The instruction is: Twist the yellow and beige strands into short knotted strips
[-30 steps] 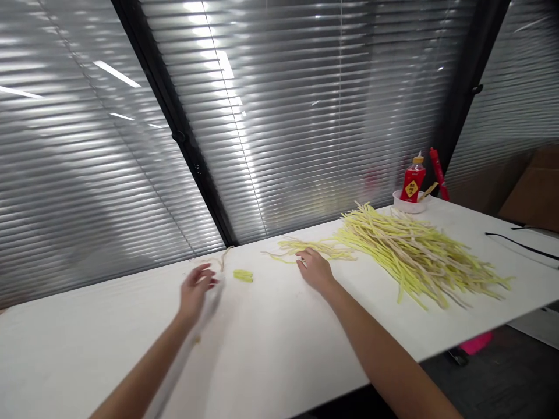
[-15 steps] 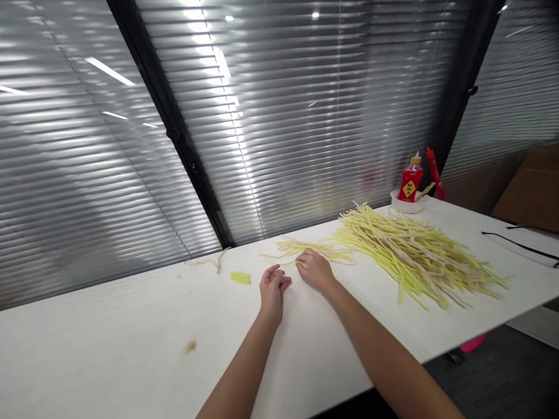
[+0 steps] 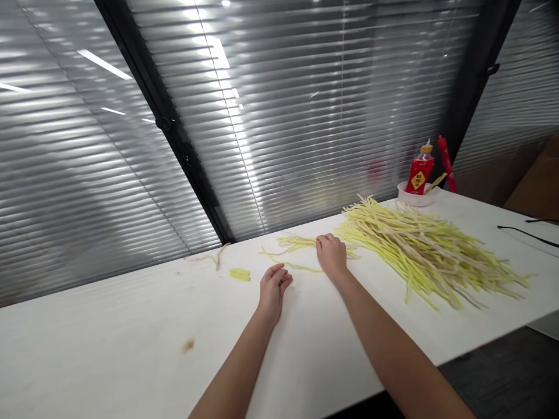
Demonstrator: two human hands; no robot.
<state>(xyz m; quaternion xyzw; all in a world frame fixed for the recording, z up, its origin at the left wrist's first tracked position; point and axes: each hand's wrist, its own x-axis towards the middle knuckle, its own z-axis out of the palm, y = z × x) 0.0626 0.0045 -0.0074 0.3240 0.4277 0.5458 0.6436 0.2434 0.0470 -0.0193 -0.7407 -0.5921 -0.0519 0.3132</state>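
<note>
My left hand (image 3: 274, 289) rests on its side on the white table (image 3: 131, 349), fingers loosely bent and apart, with nothing visible in them. A single yellow pipe cleaner (image 3: 303, 267) lies just past its fingertips and runs toward my right wrist. My right hand (image 3: 332, 255) is over a small loose bunch of yellow and beige pipe cleaners (image 3: 297, 241), its fingers bent together; their tips hide whatever they pinch. Left of my left hand is a short, folded yellow bundle (image 3: 240, 274).
A large heap of yellow and beige pipe cleaners (image 3: 419, 250) spreads at the right. Behind it a red-labelled bottle (image 3: 420, 173) stands in a white tub (image 3: 414, 198), by a red tube (image 3: 446, 163). Beige strands (image 3: 217, 256) lie near the blinds (image 3: 283, 116).
My right hand has let go of the yellow pipe cleaner and moved right and away from me onto the small bunch. The left hand has hardly moved. The view has shifted slightly.
</note>
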